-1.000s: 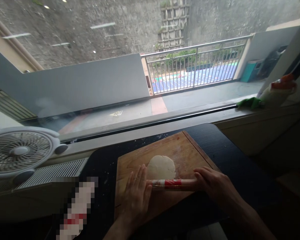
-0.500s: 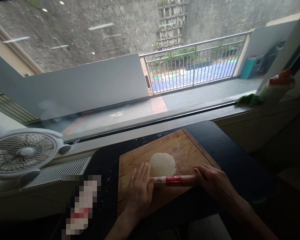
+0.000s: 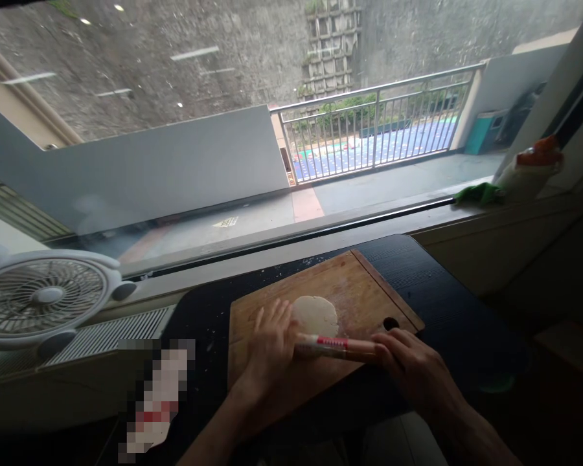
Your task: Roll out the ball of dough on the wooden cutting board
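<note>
A pale, flattened round of dough (image 3: 315,314) lies on a wooden cutting board (image 3: 362,285). Just in front of it is a wooden rolling pin (image 3: 331,347) with a red and white label. My right hand (image 3: 412,359) is closed round the pin's right end. At the dough's left edge is my left hand (image 3: 271,340), its fingers stretched out and touching or nearly touching the dough. The pin's left end disappears beside or under that hand's thumb side, so its contact there is hidden.
The board rests on a black table (image 3: 403,259) with white specks. A white fan (image 3: 48,294) stands at the left. On the windowsill are a green cloth (image 3: 479,193) and a white bottle with an orange top (image 3: 529,171). A blurred patch (image 3: 160,395) covers something lower left.
My left hand has shifted slightly up and left along the dough. The pin has tilted, its right end now lower, and my right hand has moved a little down, uncovering a dark hole in the board.
</note>
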The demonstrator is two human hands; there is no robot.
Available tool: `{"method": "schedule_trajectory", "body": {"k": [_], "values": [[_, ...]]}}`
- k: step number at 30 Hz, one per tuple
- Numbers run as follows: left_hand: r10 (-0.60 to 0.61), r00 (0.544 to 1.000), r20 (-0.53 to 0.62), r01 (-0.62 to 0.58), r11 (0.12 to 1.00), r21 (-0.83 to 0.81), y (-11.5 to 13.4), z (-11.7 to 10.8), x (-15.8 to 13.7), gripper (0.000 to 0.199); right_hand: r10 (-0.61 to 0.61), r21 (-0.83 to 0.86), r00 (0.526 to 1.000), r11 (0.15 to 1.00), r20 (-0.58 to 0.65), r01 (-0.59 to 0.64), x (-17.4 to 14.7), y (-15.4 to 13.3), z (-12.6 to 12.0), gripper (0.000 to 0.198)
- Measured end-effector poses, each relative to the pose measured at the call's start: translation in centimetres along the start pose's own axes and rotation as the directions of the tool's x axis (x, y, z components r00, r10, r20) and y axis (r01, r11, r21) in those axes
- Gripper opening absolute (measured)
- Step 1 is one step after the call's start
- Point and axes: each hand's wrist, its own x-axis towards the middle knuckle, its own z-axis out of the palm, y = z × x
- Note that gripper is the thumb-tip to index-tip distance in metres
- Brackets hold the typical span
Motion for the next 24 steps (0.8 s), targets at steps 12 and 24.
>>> {"method": "schedule_trajectory", "body": {"k": [12,24], "values": [[-0.003,0.997,-0.075,0.001,1.0,-0.028,2.0,0.0,4.7,0.05,-0.089,-0.044,0.996,0.995,-0.022,0.088,-2.4,0.0,1.3,0.03],[0.067,0.994,-0.087,-0.066,0.998,0.016,0.9,0.5,-4.3,0.053,-0.139,-0.052,0.986,0.988,0.094,0.145,-5.0,-0.7,4.6,0.037]]}}
